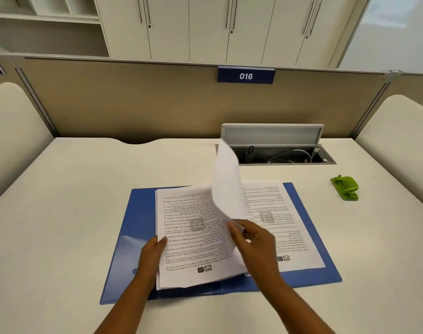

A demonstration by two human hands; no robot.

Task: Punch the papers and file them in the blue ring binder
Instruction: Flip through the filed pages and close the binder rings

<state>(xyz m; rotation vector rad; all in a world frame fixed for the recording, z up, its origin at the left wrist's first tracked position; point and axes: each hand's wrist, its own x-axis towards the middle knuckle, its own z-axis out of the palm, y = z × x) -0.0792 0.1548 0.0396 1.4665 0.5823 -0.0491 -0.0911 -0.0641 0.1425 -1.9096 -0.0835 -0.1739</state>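
While hands (pixel 155 251) hold sheets (pixel 188 237), one binder (pixel 138 213), one punch (pixel 345 188)

A cable tray (pixel 278 155) lies open beyond the right hand, wires (pixel 290 155) inside. Above it, the partition (pixel 133 100) bears a sign (pixel 246 75) reading 016.

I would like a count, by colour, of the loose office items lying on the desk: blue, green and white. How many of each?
Blue: 1, the open binder
Green: 1, the hole punch
White: 3 groups of paper: left stack, right sheet, lifted sheet; sheets in the stack cannot be counted
Total: 5
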